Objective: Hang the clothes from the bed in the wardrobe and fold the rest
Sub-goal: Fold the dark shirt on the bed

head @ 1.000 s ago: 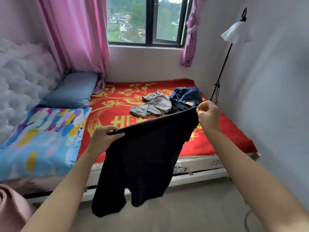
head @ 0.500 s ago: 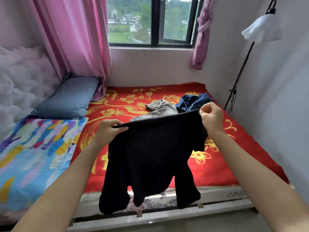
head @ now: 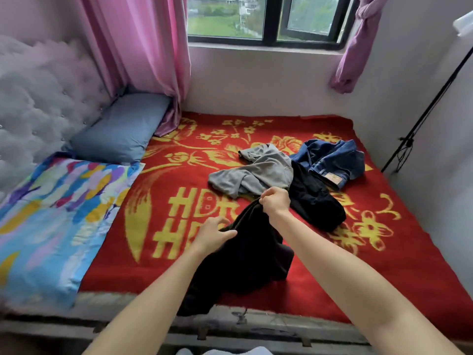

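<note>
A black garment (head: 245, 257) lies bunched on the red and gold blanket (head: 163, 201) near the bed's front edge, part of it hanging over that edge. My right hand (head: 275, 202) pinches its top corner and lifts it slightly. My left hand (head: 213, 234) rests on the garment's left side with fingers spread. Behind them lie a grey garment (head: 256, 170), another black garment (head: 314, 201) and blue jeans (head: 332, 160).
A blue-grey pillow (head: 120, 126) and a colourful pillow (head: 51, 216) sit at the bed's left by a tufted headboard (head: 38, 98). Pink curtain (head: 138, 47) and window (head: 266, 19) are behind. A black lamp stand (head: 422, 116) stands by the right wall.
The black garment, held up spread between both hands before, has come down onto the bed. My hands moved closer together and my left hand let go of its grip. The view tilted down.
</note>
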{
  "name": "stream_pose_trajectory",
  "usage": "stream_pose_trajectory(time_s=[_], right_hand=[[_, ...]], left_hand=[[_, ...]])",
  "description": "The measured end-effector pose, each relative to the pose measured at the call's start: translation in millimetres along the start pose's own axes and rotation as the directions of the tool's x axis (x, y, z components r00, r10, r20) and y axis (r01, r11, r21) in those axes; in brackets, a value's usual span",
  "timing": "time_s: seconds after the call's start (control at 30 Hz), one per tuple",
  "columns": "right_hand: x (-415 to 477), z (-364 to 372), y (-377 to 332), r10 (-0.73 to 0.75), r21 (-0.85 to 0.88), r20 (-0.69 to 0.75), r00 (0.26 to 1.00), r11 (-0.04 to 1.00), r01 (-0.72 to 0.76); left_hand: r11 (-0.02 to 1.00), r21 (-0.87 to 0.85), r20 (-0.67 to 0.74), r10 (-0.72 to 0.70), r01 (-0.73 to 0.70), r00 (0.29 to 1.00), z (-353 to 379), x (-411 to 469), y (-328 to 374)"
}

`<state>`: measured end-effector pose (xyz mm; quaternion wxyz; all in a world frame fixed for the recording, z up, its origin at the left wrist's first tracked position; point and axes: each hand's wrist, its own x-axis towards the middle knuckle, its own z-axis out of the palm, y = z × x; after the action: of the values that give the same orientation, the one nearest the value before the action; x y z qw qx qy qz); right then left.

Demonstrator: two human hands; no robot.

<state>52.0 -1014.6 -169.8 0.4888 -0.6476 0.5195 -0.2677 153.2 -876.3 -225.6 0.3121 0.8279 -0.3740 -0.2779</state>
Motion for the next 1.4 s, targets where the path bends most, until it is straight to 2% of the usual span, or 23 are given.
stream_pose_trajectory(time_s=[0.1, 0.2, 0.3, 0.4, 0.47, 0.53, 0.67, 0.73, 0.8, 0.93, 1.0, 1.07, 1.13, 1.2, 1.27, 1.33, 1.4], right_hand=[[8, 10, -9, 0.058, 0.07, 0.047, 0.997, 0.996, -0.061], [11, 16, -36, 0.016, 0.187, 0.118, 0.993, 0.982, -0.038], [9, 24, -63, -0.061, 0.33, 0.113, 0.992, 0.944, 0.02], [12, 31, -81, -0.119, 0.428, 0.038, 0.992, 0.899, 0.092], [22, 32, -89, -0.162, 0.392, -0.084, 0.983, 0.902, 0.182], [39, 25, -94, -0.2, 0.278, -0.206, 0.958, 0.927, 0.253], [76, 16, -90, -0.198, -0.002, -0.283, 0.938, 0.979, 0.206], [83, 24, -83, -0.237, -0.142, -0.237, 0.942, 0.968, 0.208], [84, 41, -77, -0.264, -0.207, -0.161, 0.951, 0.951, 0.229], [79, 70, -62, -0.255, -0.223, -0.018, 0.967, 0.944, 0.245], [69, 88, -52, -0.215, -0.2, 0.135, 0.967, 0.95, 0.239], [54, 103, -44, -0.198, -0.156, 0.329, 0.923, 0.953, 0.26], [44, 120, -34, -0.21, -0.156, 0.494, 0.844, 0.933, 0.324], [35, 138, -27, -0.199, -0.176, 0.592, 0.781, 0.914, 0.366], [28, 154, -23, -0.22, -0.178, 0.577, 0.787, 0.906, 0.384], [23, 164, -27, -0.257, -0.165, 0.494, 0.831, 0.91, 0.38], [22, 172, -33, -0.318, -0.137, 0.462, 0.828, 0.896, 0.421]], left_hand=[[0.996, -0.065, 0.116, -0.059, 0.067, 0.991, 34, 1, -1], [0.983, -0.149, 0.075, -0.099, 0.11, 0.992, 53, 12, 12], [0.976, -0.167, -0.117, -0.161, 0.141, 0.98, 53, 28, 32], [0.984, -0.132, -0.372, -0.161, 0.12, 0.914, 33, 42, 43], [0.982, -0.187, -0.396, -0.104, 0.031, 0.912, 13, 47, 41], [0.959, -0.276, -0.357, -0.043, -0.061, 0.933, -10, 49, 34], [0.893, -0.39, -0.331, 0.091, -0.223, 0.939, -80, 58, 27], [0.886, -0.356, -0.35, 0.167, -0.296, 0.922, -117, 66, 30], [0.891, -0.3, -0.332, 0.237, -0.341, 0.913, -146, 74, 29], [0.865, -0.331, -0.267, 0.296, -0.376, 0.917, -169, 81, 18], [0.838, -0.403, -0.249, 0.286, -0.367, 0.925, -175, 83, 8], [0.803, -0.481, -0.216, 0.279, -0.351, 0.936, -179, 87, 1], [0.793, -0.508, -0.176, 0.287, -0.337, 0.942, -187, 92, -5], [0.804, -0.486, -0.12, 0.327, -0.343, 0.937, -196, 95, -8], [0.809, -0.458, -0.081, 0.375, -0.368, 0.924, -205, 97, -10], [0.798, -0.469, -0.07, 0.393, -0.378, 0.917, -214, 97, -15], [0.78, -0.492, -0.082, 0.4, -0.386, 0.913, -226, 98, -22]])
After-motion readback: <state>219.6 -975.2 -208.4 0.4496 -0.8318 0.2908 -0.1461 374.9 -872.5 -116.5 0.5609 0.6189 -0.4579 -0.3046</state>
